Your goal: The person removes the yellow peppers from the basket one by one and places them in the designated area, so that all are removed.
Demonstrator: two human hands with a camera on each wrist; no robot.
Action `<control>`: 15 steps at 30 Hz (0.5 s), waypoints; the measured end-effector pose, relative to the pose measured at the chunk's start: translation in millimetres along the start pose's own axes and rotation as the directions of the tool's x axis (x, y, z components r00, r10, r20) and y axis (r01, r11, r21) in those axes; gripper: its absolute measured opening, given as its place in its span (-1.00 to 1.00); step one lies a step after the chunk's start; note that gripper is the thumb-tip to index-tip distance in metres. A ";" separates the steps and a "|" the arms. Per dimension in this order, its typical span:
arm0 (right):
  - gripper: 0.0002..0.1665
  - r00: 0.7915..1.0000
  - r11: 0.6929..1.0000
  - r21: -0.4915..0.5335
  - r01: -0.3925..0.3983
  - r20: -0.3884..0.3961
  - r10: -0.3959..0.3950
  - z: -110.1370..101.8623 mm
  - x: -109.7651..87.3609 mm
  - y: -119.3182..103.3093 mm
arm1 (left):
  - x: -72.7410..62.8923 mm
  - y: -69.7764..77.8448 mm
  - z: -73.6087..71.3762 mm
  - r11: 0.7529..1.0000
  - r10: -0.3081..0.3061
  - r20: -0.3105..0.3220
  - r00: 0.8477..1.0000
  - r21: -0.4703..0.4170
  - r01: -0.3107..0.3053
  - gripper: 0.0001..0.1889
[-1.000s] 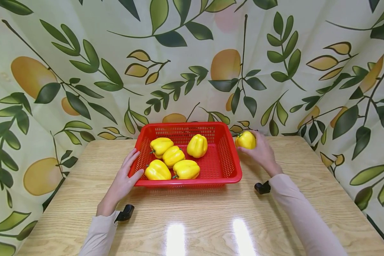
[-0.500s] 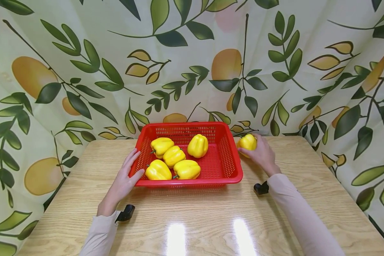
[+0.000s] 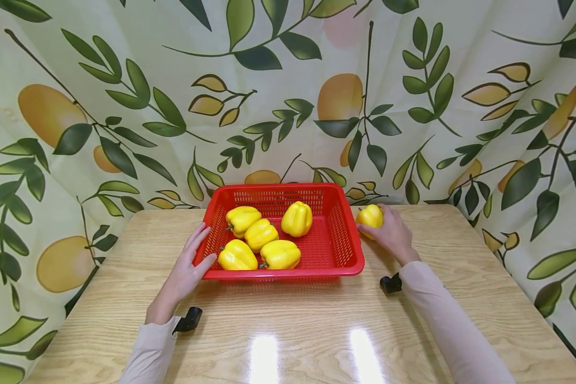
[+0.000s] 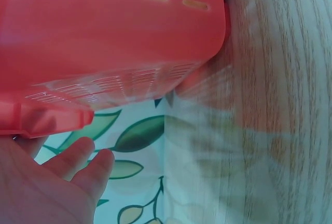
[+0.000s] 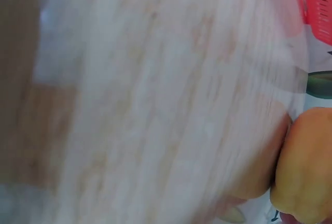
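Note:
A red plastic basket point(image 3: 333, 269) holds several yellow bell peppers point(image 3: 280, 254). At its left side, my left hand point(image 3: 184, 277) rests against the rim with fingers loosely extended; the left wrist view shows the fingertips point(image 4: 93, 172) just below the red rim. To the right of the basket, my right hand point(image 3: 393, 233) grips another yellow bell pepper point(image 3: 368, 216), thumb in front and fingers behind. In the right wrist view that pepper point(image 5: 306, 167) meets its own reflection at the tabletop, so it is at or very near the wood. Most of the right hand falls outside that view.
The basket stands on a light wooden table point(image 3: 307, 330) near its back edge. A leaf-and-fruit patterned curtain point(image 3: 288, 80) hangs behind and at both sides. Black wrist camera mounts point(image 3: 189, 319) stick out from both sleeves.
My right hand has come down slightly with the bell pepper, beside the basket. The left hand, the basket and the peppers inside have stayed in place.

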State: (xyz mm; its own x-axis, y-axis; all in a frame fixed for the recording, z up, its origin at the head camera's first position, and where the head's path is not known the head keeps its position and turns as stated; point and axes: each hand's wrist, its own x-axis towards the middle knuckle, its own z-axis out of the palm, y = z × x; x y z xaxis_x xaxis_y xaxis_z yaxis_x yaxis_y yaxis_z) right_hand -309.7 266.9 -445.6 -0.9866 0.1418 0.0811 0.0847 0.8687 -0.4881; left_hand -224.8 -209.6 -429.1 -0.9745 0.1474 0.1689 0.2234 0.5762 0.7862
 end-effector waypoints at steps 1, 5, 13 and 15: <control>0.09 1.000 1.000 -0.008 0.005 0.007 -0.005 -0.4 -0.4 -0.9 | 0.0 -0.1 0.1 1.000 0.002 -0.001 1.000 0.000 -0.002 -0.30; 0.06 0.998 1.000 -0.026 0.012 0.054 -0.010 -4.3 -2.4 -3.7 | -0.5 -0.6 0.2 1.000 0.003 -0.001 1.000 0.002 -0.003 -0.30; 0.06 0.985 0.997 -0.027 0.071 0.158 -0.066 -15.5 -4.9 -3.7 | 0.2 0.9 -1.2 1.000 -0.007 0.004 1.000 -0.005 0.007 -0.30; 0.06 0.983 0.997 -0.021 0.077 0.170 -0.072 -16.3 -5.4 -2.9 | 0.0 2.0 -1.9 1.000 -0.003 0.004 1.000 -0.009 0.003 -0.30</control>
State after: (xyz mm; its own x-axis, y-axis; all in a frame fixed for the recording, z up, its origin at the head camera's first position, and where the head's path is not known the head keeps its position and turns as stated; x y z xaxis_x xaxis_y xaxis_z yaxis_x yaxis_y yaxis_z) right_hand -302.3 271.3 -430.4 -0.9995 -0.0041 -0.0323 0.0113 0.8868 -0.4621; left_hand -224.4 -210.0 -426.4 -0.9752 0.1485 0.1641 0.2200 0.5691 0.7923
